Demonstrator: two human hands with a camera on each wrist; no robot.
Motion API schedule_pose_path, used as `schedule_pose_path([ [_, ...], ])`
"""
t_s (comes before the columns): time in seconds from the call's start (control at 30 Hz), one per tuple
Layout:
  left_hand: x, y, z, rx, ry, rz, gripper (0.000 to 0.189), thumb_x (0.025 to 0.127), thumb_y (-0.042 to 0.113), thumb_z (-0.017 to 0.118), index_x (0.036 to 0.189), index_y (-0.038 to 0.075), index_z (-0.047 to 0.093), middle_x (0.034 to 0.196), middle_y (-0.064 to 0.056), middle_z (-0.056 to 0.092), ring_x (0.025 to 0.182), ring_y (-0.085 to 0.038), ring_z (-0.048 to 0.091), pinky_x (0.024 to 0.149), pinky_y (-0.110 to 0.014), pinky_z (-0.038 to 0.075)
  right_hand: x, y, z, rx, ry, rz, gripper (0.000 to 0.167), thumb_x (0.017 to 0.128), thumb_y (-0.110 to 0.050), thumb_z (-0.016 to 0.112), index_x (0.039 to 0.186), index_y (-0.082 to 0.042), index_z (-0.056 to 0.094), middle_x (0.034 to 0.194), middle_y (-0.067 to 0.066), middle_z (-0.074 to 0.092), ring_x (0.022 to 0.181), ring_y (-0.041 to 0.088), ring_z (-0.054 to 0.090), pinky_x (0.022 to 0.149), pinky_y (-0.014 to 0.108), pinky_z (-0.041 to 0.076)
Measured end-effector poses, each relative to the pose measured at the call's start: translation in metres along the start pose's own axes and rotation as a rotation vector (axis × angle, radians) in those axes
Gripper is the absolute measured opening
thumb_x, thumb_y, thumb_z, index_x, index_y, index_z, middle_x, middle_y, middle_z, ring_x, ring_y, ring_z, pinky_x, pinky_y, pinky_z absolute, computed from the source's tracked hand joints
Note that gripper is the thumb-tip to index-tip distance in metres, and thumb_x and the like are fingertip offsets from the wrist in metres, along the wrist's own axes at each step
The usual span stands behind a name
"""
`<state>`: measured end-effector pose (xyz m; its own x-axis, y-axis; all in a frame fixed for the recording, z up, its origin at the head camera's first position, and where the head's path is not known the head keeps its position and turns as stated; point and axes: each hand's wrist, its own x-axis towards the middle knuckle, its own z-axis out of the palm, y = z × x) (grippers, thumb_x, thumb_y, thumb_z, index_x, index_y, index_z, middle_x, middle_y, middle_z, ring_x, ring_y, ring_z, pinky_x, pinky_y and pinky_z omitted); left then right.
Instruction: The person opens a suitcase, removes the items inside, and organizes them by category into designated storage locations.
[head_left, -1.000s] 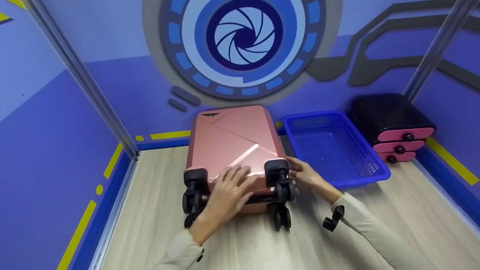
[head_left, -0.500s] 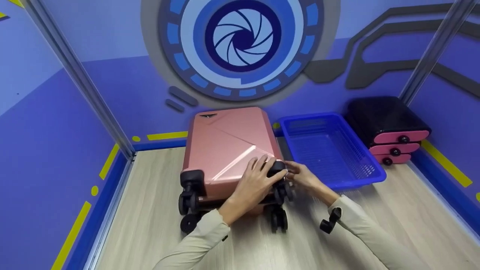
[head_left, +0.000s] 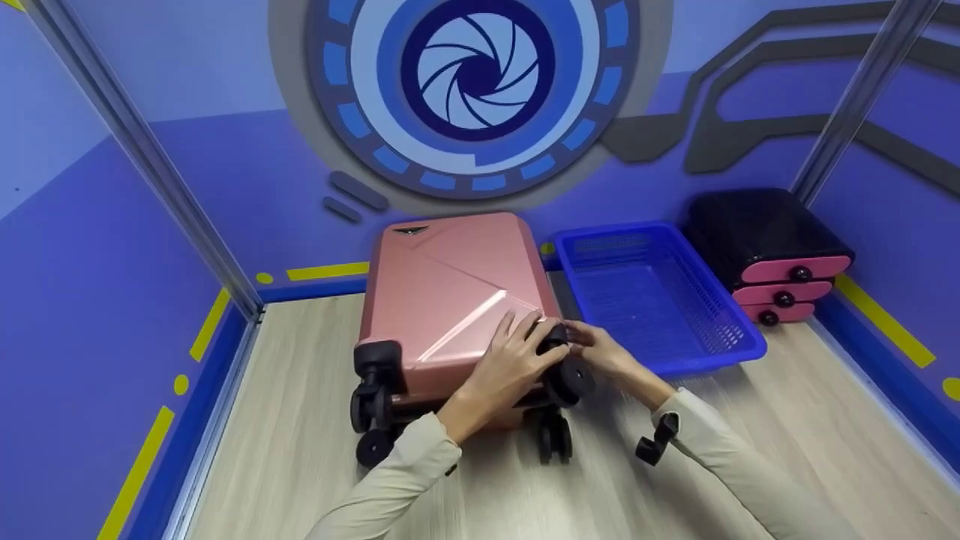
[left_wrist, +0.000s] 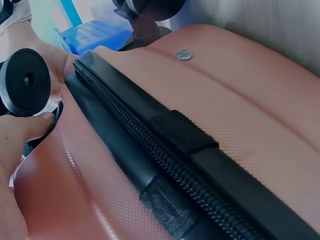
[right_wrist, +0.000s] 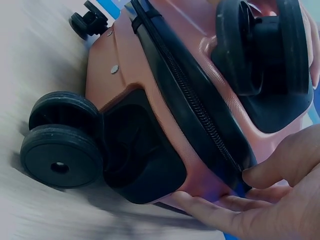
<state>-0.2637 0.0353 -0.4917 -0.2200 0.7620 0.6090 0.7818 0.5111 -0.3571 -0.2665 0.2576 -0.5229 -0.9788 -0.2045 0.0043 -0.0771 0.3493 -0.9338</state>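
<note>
A pink hard-shell suitcase (head_left: 450, 292) lies flat, its wheeled end toward me. My left hand (head_left: 506, 371) grips its near right corner, bent fingers over the black wheel mount and thumb beside the caster wheel (head_left: 570, 381). At the same corner, from the right side, is my right hand (head_left: 606, 356). In the right wrist view its thumb (right_wrist: 262, 172) presses at the end of the visible black zipper (right_wrist: 200, 112), with fingers against the shell below. The zipper pull is hidden there. In the left wrist view the zipper (left_wrist: 150, 145) runs along the suitcase's end, its teeth together.
Right of the suitcase stands a blue plastic basket (head_left: 739, 356). Beyond it is a black box with pink drawers (head_left: 795, 268) and round black knobs. Blue panel walls (head_left: 202, 195) enclose the wooden tabletop (head_left: 292, 420) at the left, back and right.
My left hand has moved right from the middle of the suitcase's near edge onto the right corner. The caster wheel there has swivelled outward. My right hand stays by that corner.
</note>
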Motion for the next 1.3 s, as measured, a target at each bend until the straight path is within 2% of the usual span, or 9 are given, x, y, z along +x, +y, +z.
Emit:
schedule_pose_path([
  [0.23,0.0,-0.004,-0.008,-0.039,0.034,-0.039,0.055,0.075,0.038,0.091,0.125,0.029,0.072,0.138,-0.008,0.064,0.129,-0.033,0.06,0.105,-0.054,0.053,0.004,0.001,0.001,0.024,0.006,0.021,0.053,0.102,0.005,0.053,0.151,0.018,0.037,0.144,0.041,0.052,0.133,0.051,0.055,0.102,0.036,0.055],
  [0.43,0.005,-0.014,-0.024,-0.123,0.148,-0.099,0.034,0.086,0.024,0.083,0.119,0.024,0.074,0.134,-0.01,0.066,0.123,-0.033,0.063,0.098,-0.055,0.056,0.001,-0.001,0.0,0.046,0.014,0.062,0.06,0.098,-0.001,0.06,0.152,0.015,0.039,0.141,0.039,0.055,0.119,0.038,0.065,0.086,0.026,0.056],
  [0.57,0.006,-0.027,-0.045,-0.155,0.245,-0.176,0.025,0.092,0.017,0.078,0.117,0.022,0.076,0.133,-0.012,0.069,0.121,-0.033,0.066,0.1,-0.056,0.056,0.002,-0.003,0.002,0.191,0.025,0.171,0.065,0.095,0.003,0.057,0.156,0.011,0.035,0.143,0.037,0.054,0.095,0.02,0.069,0.08,0.038,0.063],
  [0.7,0.002,-0.043,-0.07,-0.171,0.369,-0.252,0.028,0.088,0.02,0.083,0.115,0.021,0.077,0.132,-0.014,0.07,0.12,-0.035,0.068,0.101,-0.053,0.056,0.004,-0.005,0.008,0.284,0.036,0.24,0.061,0.102,0.004,0.053,0.159,0.008,0.032,0.144,0.035,0.053,0.095,0.023,0.071,0.084,0.051,0.063],
  [0.93,-0.016,-0.075,-0.108,-0.235,0.585,-0.352,0.026,0.088,0.015,0.08,0.114,0.018,0.08,0.129,-0.016,0.072,0.118,-0.039,0.069,0.102,-0.052,0.056,0.002,-0.008,0.014,0.204,0.045,0.211,0.064,0.104,0.001,0.056,0.161,0.007,0.027,0.149,0.04,0.046,0.126,0.046,0.062,0.084,0.049,0.063],
  [1.03,-0.03,-0.089,-0.122,-0.283,0.651,-0.408,0.028,0.087,0.012,0.078,0.115,0.015,0.08,0.131,-0.018,0.071,0.122,-0.043,0.067,0.104,-0.05,0.055,0.003,-0.007,0.015,0.204,0.05,0.192,0.064,0.102,0.004,0.055,0.16,0.007,0.028,0.148,0.041,0.047,0.126,0.05,0.061,0.082,0.047,0.064],
  [1.17,-0.051,-0.103,-0.138,-0.39,0.727,-0.515,0.034,0.082,0.002,0.077,0.114,0.011,0.079,0.133,-0.018,0.069,0.121,-0.035,0.068,0.08,-0.026,0.062,0.003,-0.006,0.016,0.173,0.061,0.186,0.063,0.101,0.005,0.056,0.159,0.008,0.031,0.145,0.041,0.051,0.12,0.046,0.065,0.078,0.045,0.065],
  [1.2,-0.056,-0.106,-0.142,-0.416,0.748,-0.543,0.035,0.081,-0.004,0.074,0.113,0.009,0.079,0.133,-0.018,0.069,0.113,-0.028,0.071,0.072,-0.019,0.059,0.003,-0.005,0.016,0.163,0.065,0.185,0.063,0.1,0.005,0.056,0.159,0.008,0.032,0.145,0.04,0.051,0.12,0.045,0.065,0.077,0.045,0.065],
  [1.3,-0.066,-0.115,-0.154,-0.498,0.824,-0.615,0.036,0.078,-0.018,0.069,0.109,0.0,0.077,0.132,-0.021,0.069,0.115,-0.023,0.069,0.083,-0.021,0.059,0.002,-0.006,0.015,0.122,0.062,0.169,0.064,0.099,0.005,0.057,0.158,0.009,0.033,0.143,0.04,0.053,0.118,0.045,0.067,0.074,0.044,0.065],
])
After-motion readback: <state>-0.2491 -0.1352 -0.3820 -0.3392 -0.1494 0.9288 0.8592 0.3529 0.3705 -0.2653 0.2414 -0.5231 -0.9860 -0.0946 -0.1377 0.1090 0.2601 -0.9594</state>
